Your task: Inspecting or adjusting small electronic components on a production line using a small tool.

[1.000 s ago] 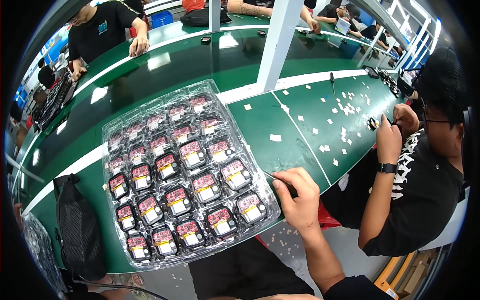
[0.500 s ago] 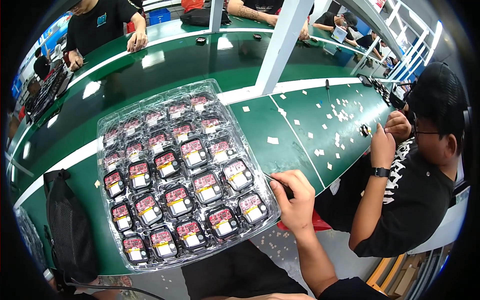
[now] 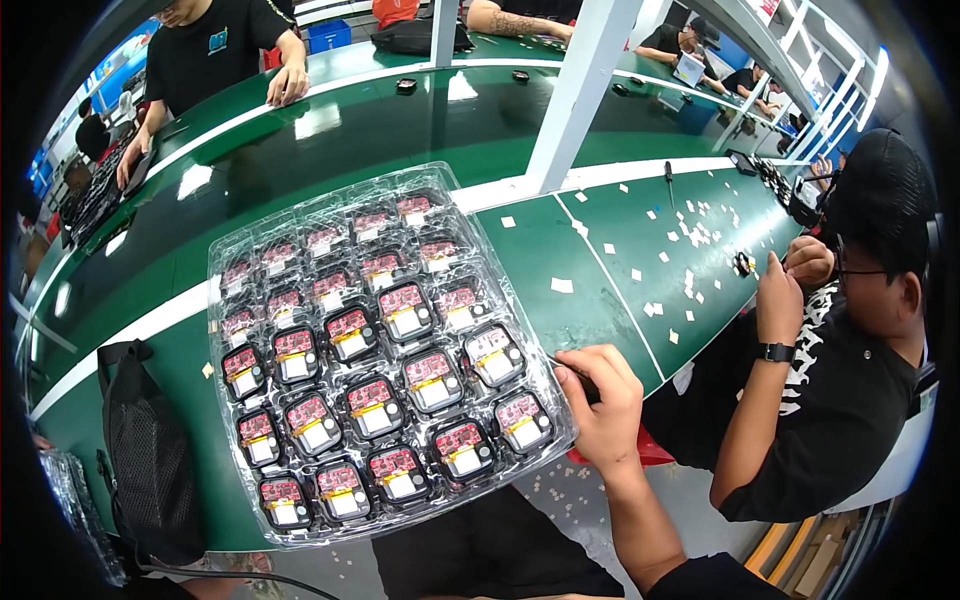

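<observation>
A clear plastic tray (image 3: 222, 330) lies on the green table in front of me, with several rows of small black square cases in its pockets. Each case, such as the near one (image 3: 372, 405), shows a red circuit board, a yellow strip and a white block. At the tray's right edge, my right hand (image 3: 608, 405) is closed on slim dark tweezers (image 3: 580, 372), whose thin tip points toward the tray; the fingers hide much of them. That hand is beside the cases, apart from them. My left hand does not show.
On the left lies a black mesh bag (image 3: 150, 455). A white post (image 3: 580, 95) rises behind the tray. Small pale scraps (image 3: 562, 286) and a screwdriver (image 3: 669, 172) lie on the table's right part. At right a co-worker (image 3: 800, 400) handles a small part; others sit across the belt (image 3: 330, 150).
The whole view has shifted slightly, so the tray and my right hand appear farther right. Across the belt at left, a person's hand has moved lower along the dark parts.
</observation>
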Demonstrator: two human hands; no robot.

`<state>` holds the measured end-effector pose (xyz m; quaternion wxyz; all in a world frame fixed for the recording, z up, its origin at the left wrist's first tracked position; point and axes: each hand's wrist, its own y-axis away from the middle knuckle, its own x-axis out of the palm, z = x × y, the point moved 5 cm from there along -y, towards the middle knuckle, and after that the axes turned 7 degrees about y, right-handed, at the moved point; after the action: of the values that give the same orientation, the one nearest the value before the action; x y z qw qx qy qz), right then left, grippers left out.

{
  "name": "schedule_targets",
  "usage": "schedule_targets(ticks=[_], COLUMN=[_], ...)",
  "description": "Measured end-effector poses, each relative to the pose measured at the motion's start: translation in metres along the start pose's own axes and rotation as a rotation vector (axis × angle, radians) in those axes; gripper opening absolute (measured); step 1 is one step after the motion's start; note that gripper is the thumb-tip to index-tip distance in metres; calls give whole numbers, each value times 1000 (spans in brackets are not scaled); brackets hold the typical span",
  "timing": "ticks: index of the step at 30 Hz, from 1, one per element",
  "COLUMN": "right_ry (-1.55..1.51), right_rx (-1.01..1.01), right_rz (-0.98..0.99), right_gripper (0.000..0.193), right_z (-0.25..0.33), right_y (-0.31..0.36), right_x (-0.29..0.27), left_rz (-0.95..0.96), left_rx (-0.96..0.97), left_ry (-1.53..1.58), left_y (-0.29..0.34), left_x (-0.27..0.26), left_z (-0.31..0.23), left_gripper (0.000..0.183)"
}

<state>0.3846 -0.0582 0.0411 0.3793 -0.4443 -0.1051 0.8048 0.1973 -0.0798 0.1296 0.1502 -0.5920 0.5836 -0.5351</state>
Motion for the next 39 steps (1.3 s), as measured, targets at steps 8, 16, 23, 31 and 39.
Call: schedule_targets(ticks=[8,16,23,31,39], right_ry=[-20,-19,26,21,10], right_rx=[-2,-17,-30,-48,-47], right_rz=[-6,20,-8,6,-9], right_gripper=[15,14,12,15,14], right_z=[-2,-4,-4,-4,-4], right_y=[-2,1,3,1,1], right_x=[2,4,-3,-2,0], left_rz=[38,83,119,153,130], left_rx=[-75,-102,-143,-205,-174], left_ry=[-24,17,47,39,38], left_y=[-13,-5,-11,-13,-13], left_x=[-10,-12,-16,-12,-13], left_z=[-7,3,6,13,10], left_gripper=[15,12,19,23,23])
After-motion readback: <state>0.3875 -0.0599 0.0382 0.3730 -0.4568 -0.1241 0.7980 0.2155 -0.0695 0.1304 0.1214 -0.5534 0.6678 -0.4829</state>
